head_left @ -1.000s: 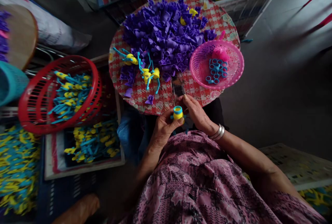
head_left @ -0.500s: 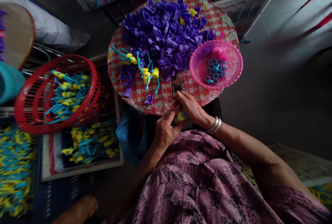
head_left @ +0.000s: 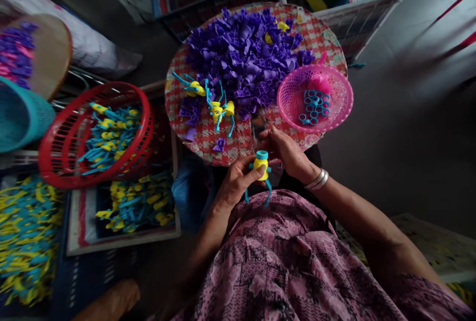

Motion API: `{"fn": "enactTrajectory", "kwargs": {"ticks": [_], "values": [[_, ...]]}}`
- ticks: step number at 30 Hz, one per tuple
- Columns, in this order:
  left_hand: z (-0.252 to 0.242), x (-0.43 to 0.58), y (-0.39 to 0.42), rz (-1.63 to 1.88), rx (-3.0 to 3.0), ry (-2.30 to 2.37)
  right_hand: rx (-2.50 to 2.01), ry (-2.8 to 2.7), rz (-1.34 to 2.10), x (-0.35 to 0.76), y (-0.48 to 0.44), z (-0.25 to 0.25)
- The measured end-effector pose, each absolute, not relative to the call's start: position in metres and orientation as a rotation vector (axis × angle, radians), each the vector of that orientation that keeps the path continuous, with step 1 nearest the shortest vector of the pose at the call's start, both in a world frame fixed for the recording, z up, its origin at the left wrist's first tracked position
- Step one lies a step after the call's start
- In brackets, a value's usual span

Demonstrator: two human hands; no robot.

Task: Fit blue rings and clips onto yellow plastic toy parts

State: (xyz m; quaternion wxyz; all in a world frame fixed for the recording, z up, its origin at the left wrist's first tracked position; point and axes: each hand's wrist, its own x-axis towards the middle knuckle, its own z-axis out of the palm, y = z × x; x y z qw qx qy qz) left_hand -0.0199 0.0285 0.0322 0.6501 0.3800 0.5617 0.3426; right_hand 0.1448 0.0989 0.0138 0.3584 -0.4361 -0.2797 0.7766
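My left hand [head_left: 236, 182] is shut on a yellow plastic toy body [head_left: 261, 166], which stands upright with a blue ring on top and thin blue legs hanging below. My right hand [head_left: 284, 153] is just to its right, fingers loosely apart and nothing visible in them, above the near rim of a round red-checked tray [head_left: 219, 145]. On the tray lie a heap of purple plastic parts [head_left: 241, 60] and two assembled yellow-and-blue pieces [head_left: 221, 110]. A pink mesh basket [head_left: 316, 97] holds blue rings [head_left: 314, 106].
A red basket [head_left: 96, 135] of yellow-blue parts stands to the left, above a box [head_left: 136, 207] and a blue crate [head_left: 31, 241] of similar parts. Crates stand beyond the tray. A teal basket [head_left: 17, 115] and a round wooden board [head_left: 48, 50] are at far left. Bare floor lies right.
The toy body has turned from lying sideways between my hands to upright in my left hand, its blue ring on top. My right hand has moved away from it, up and to the right.
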Motion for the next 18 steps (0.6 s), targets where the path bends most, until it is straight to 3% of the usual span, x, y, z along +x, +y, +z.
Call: {"fn": "enactTrajectory", "kwargs": {"ticks": [7,18], "values": [[0.022,-0.017,0.017,0.820,0.587,1.169,-1.087,-0.949,1.830,0.144,0.112,0.032],[0.030,-0.005,0.006,0.799,0.847,1.268,-1.145,-0.886,2.242,0.129,0.114,0.027]]}}
